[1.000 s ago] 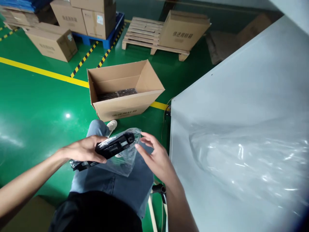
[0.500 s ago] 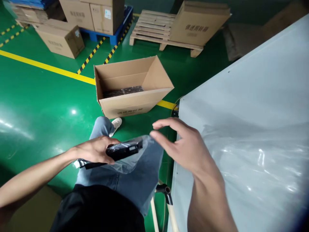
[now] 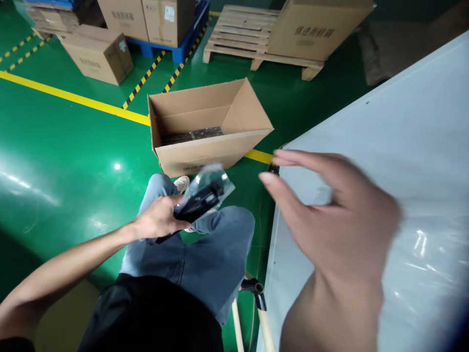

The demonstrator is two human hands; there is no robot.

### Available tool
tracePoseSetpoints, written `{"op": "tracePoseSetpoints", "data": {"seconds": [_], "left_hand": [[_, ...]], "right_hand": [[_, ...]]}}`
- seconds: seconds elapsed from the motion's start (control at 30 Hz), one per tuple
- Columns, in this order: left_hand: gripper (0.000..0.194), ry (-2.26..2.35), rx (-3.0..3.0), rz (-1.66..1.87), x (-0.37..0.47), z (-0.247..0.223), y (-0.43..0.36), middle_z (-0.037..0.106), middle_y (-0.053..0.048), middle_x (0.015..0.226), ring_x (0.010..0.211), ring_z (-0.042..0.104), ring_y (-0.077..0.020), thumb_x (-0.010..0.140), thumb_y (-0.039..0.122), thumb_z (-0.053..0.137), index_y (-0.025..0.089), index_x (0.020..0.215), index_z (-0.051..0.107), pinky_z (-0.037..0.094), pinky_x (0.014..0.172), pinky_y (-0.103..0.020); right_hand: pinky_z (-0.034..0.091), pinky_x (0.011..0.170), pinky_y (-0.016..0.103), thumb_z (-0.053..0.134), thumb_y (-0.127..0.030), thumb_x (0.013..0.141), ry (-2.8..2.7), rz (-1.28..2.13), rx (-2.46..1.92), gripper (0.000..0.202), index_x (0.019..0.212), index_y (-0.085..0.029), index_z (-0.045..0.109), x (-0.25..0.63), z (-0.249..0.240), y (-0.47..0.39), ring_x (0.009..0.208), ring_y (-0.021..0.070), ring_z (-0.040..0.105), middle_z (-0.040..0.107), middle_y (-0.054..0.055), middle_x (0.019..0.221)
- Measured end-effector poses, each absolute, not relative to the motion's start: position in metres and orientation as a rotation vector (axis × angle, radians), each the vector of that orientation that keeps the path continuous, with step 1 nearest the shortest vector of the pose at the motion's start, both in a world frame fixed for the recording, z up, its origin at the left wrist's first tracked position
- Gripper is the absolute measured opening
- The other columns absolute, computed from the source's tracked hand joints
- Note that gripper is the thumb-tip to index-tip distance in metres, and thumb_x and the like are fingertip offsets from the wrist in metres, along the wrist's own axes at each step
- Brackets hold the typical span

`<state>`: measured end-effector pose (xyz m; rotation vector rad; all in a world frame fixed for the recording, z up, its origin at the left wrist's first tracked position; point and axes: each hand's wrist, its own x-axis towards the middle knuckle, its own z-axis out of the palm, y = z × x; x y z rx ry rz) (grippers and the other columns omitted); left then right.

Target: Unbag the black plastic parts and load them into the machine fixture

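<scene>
My left hand (image 3: 159, 218) is wrapped round a black part (image 3: 198, 204) in a clear plastic bag (image 3: 226, 188), held above my legs. The bag's far end sticks out beyond the part, toward the open box. Off to the right, my right hand (image 3: 330, 210) is raised over the edge of the white table, thumb and fingers apart, with nothing between them. An open cardboard box (image 3: 216, 149) stands on the floor in front of me, with dark plastic-wrapped items (image 3: 194, 135) at its bottom.
The white table (image 3: 395, 122) fills the right side, with clear plastic sheeting (image 3: 421, 274) on it. A black-jointed tube frame (image 3: 256, 288) stands beside my leg. Farther off are a wooden pallet (image 3: 245, 34) with a carton (image 3: 318, 29), a blue pallet (image 3: 179, 53) and a closed box (image 3: 98, 56).
My left hand has lifted and tilted the bagged part up toward the box. My right hand has moved away from the bag, to the right and closer to the camera.
</scene>
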<state>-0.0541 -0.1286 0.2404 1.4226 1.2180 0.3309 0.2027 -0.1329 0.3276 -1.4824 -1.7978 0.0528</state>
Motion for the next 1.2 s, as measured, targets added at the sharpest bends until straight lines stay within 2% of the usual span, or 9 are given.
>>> {"op": "tracePoseSetpoints", "data": {"seconds": [0.1,0.23,0.3,0.37,0.47,0.67,0.83,1.07,1.2], "left_hand": [[0.038,1.285,1.078,0.727,-0.048,0.237,-0.122,0.068,0.001,0.078,0.068,0.059,-0.0161,0.065,0.038,0.09,0.019,0.091,0.07,0.048,0.065,-0.028],[0.045,1.28,0.756,1.141,-0.032,0.238,-0.118,0.072,0.001,0.087,0.073,0.063,-0.0139,0.062,0.035,0.095,0.019,0.095,0.068,0.052,0.065,-0.024],[0.046,1.263,0.669,1.208,-0.023,0.238,-0.118,0.071,0.002,0.086,0.072,0.062,-0.0123,0.062,0.034,0.096,0.019,0.096,0.068,0.052,0.064,-0.023],[0.047,1.248,0.601,1.23,-0.015,0.236,-0.119,0.07,0.003,0.085,0.072,0.062,-0.0122,0.061,0.033,0.096,0.019,0.096,0.068,0.053,0.065,-0.023],[0.046,1.255,0.537,1.265,-0.005,0.227,-0.119,0.069,0.003,0.085,0.072,0.061,-0.012,0.06,0.031,0.094,0.02,0.095,0.065,0.054,0.068,-0.024],[0.047,1.202,0.463,1.217,0.003,0.212,-0.116,0.072,0.001,0.094,0.082,0.066,-0.014,0.062,0.033,0.094,0.02,0.097,0.066,0.055,0.078,-0.027],[0.053,1.127,0.474,1.14,-0.002,0.214,-0.117,0.074,0.0,0.099,0.087,0.07,-0.0154,0.062,0.037,0.096,0.021,0.103,0.067,0.059,0.085,-0.029],[0.07,1.031,0.596,1.07,-0.013,0.221,-0.067,0.076,0.002,0.092,0.069,0.07,-0.0139,0.065,0.025,0.091,0.027,0.13,0.065,0.06,0.066,-0.025],[0.089,0.905,0.686,1.082,-0.021,0.226,0.004,0.077,-0.001,0.094,0.071,0.07,-0.0155,0.062,0.014,0.087,0.025,0.146,0.058,0.063,0.066,-0.028]], "right_hand": [[0.058,0.082,0.037,0.072,-0.03,0.099,-1.667,-0.026,-1.463,0.009,0.107,-0.028,0.073,0.174,0.309,-0.16,0.095,0.0218,0.073,0.078,0.005,0.1],[0.059,0.086,0.04,0.074,-0.032,0.097,-1.822,0.375,-1.459,0.024,0.118,-0.024,0.067,0.119,0.251,-0.195,0.096,0.0242,0.072,0.078,0.006,0.102],[0.057,0.083,0.039,0.072,-0.027,0.097,-1.818,0.42,-1.535,0.017,0.113,-0.022,0.067,0.101,0.227,-0.205,0.092,0.0244,0.071,0.077,0.006,0.098],[0.053,0.079,0.037,0.066,-0.017,0.098,-1.819,0.396,-1.583,0.006,0.099,-0.023,0.065,0.094,0.214,-0.209,0.085,0.0226,0.069,0.074,0.003,0.088],[0.049,0.077,0.036,0.059,-0.008,0.097,-1.883,0.292,-1.604,0.02,0.085,-0.024,0.06,0.093,0.207,-0.212,0.079,0.0214,0.066,0.069,0.001,0.078],[0.049,0.08,0.04,0.053,-0.006,0.098,-2.099,0.015,-1.532,0.023,0.086,-0.022,0.063,0.088,0.197,-0.222,0.078,0.0234,0.064,0.068,0.004,0.078],[0.053,0.079,0.039,0.061,-0.018,0.101,-1.98,0.245,-1.41,0.009,0.102,-0.023,0.069,0.101,0.198,-0.233,0.078,0.0212,0.069,0.073,0.0,0.08],[0.061,0.068,0.035,0.055,-0.024,0.105,-1.713,0.269,-1.571,0.018,0.108,-0.024,0.073,0.171,0.158,-0.246,0.073,0.0219,0.076,0.079,0.004,0.083],[0.067,0.064,0.037,0.054,-0.031,0.105,-1.711,0.274,-1.713,0.024,0.106,-0.025,0.078,0.217,0.117,-0.231,0.071,0.0257,0.079,0.083,0.006,0.088]]}}
